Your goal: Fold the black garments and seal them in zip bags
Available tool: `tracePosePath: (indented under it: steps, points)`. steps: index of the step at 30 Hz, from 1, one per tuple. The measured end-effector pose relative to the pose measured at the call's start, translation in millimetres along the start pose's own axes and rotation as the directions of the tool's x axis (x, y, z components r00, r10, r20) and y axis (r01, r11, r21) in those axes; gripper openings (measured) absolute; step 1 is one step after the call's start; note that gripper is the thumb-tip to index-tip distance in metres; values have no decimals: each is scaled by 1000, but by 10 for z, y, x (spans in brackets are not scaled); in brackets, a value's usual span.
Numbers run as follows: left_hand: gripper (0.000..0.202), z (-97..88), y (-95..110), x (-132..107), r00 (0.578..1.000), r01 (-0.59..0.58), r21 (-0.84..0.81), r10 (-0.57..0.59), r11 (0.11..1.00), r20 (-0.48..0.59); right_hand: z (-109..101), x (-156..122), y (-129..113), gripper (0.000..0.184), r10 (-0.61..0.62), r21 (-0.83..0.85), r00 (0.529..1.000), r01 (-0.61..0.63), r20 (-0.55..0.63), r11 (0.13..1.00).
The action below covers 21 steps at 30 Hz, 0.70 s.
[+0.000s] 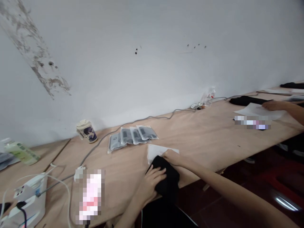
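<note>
Head view: the left hand (150, 183) lies open on a folded black cloth (167, 179), fingers spread and pressing flat against its near side. The right hand (172, 157) sits at the cloth's far end, touching it and a white paper sheet (157, 152) that lies partly beneath the cloth. Its fingers are hidden, so I cannot tell whether they grip anything. The cloth lies at the table's near edge, directly under both hands.

Just beyond the hands, four sealed plastic packets (131, 138) lie fanned in an overlapping row on the wooden table (201, 136). Farther off to the left, a paper cup (87, 131) stands near the wall, and a grey cable (142, 119) runs behind the packets. A white power strip (30, 198) and a blurred object (90, 196) sit left of the hands.

Well to the right, a co-worker's hand (273, 105) rests on another paper sheet (257, 110), beside a second black cloth (247, 100).
</note>
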State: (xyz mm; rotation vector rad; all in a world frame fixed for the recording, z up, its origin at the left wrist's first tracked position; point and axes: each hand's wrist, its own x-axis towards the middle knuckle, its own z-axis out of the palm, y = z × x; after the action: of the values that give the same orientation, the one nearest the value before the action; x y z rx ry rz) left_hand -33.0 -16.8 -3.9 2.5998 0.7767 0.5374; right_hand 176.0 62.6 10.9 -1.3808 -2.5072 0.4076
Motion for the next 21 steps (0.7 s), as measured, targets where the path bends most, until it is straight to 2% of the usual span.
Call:
tracePosePath:
  steps: [3, 7, 11, 15, 18, 21]
  points:
    - [63, -16, 28, 24, 993, -37, 58, 30, 998, 117, -63, 127, -33, 24, 23, -26, 1000, -23, 8, 999]
    - [62, -41, 56, 54, 988, -26, 94, 11, 995, 153, -70, 154, -123, 25, 66, -34, 996, -68, -53, 997]
    - [67, -33, 40, 66, 982, -56, 127, 31, 990, 187, -100, 21, -283, 34, 118, 38, 977, -113, -177, 993]
    - [71, 4, 27, 72, 984, -43, 148, 16, 988, 179, -138, -181, -416, 31, 87, 191, 957, -34, -276, 981]
    - [81, 19, 56, 73, 989, 30, 167, -54, 985, 141, -60, -299, -329, 29, 47, 257, 955, 32, -294, 966]
    - [87, 28, 101, 72, 990, 77, 185, -97, 980, 100, 92, -397, -74, 31, 49, 315, 949, 54, -311, 947]
